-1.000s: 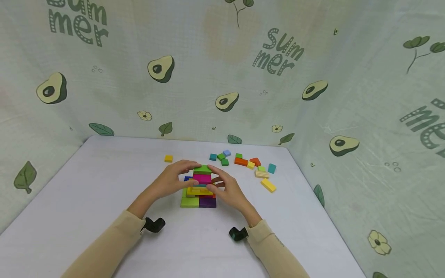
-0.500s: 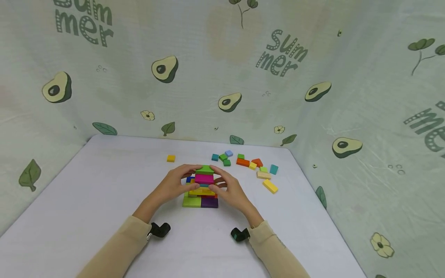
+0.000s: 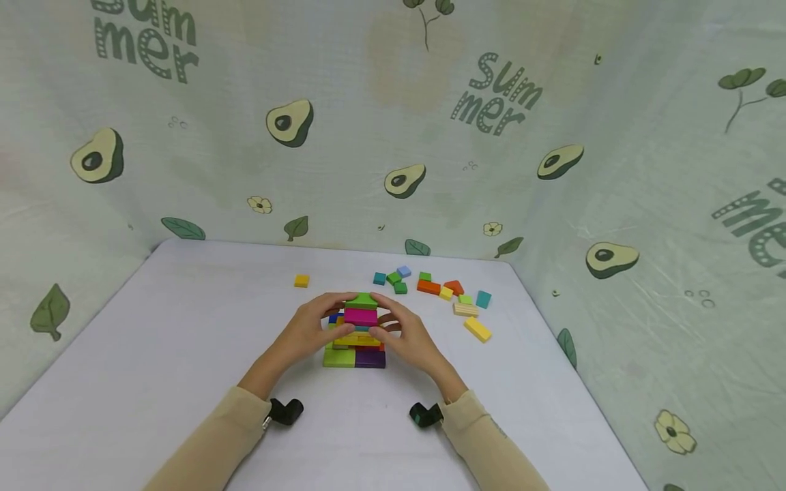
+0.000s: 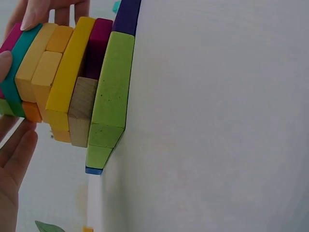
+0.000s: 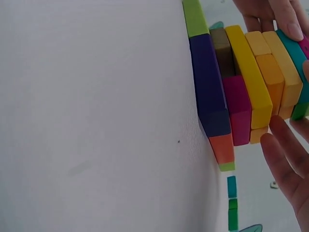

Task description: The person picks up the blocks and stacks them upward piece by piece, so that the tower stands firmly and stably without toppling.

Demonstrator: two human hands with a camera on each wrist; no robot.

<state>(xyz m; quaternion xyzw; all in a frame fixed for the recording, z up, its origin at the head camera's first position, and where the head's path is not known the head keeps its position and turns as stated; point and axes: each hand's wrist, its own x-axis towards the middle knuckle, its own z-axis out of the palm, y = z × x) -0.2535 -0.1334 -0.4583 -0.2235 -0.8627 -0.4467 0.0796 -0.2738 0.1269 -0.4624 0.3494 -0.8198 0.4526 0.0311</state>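
A layered tower of coloured wooden blocks [image 3: 358, 339] stands on the table. A lime block [image 3: 339, 359] and a purple block [image 3: 370, 359] form its front base; a yellow bar [image 4: 70, 75] lies higher. Around its upper part, my left hand [image 3: 311, 323] holds the left side and my right hand [image 3: 406, 334] the right. Both index fingers reach the green block [image 3: 361, 301] on top. The thumbs lie at the front, by the magenta block [image 3: 360, 316] and the teal block [image 5: 293, 55]. Behind the tower, the fingers are partly hidden.
Loose blocks lie behind and to the right, among them an orange-red block [image 3: 428, 287], a ridged beige block [image 3: 465, 309] and a yellow block [image 3: 477, 329]. One yellow-orange block [image 3: 301, 281] lies alone at the back left. Patterned cloth [image 3: 344, 82] hangs around the white table [image 3: 184, 327].
The head view has shifted slightly. Both hands stay around the upper tower with barely any movement, and the blocks keep their arrangement.
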